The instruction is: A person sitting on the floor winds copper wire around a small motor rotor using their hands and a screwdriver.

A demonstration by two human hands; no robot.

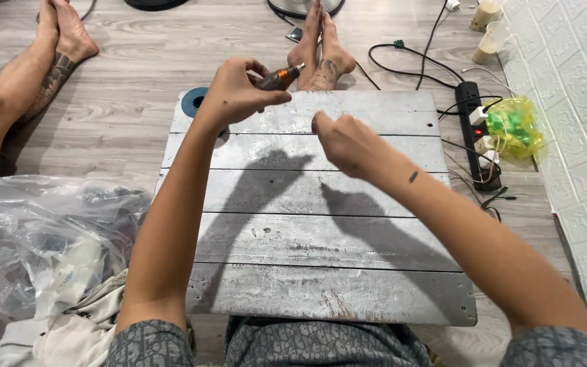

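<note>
Floor (130, 88) laid in pale grey wood-look planks, grain running left to right. Right side closed off by a white wall (579, 122) embossed in a brick pattern. A low bench (321, 238) of silver-grey painted slats is set at centre, its surface scuffed and worn; hard shadows are cast across it by light from above. A black power strip (475, 132) is laid along the wall foot, with black cables (409, 61) trailed over the floor. A crumpled clear plastic bag (42, 231) is heaped at lower left, a yellow-green bag (514, 126) beside the strip.
</note>
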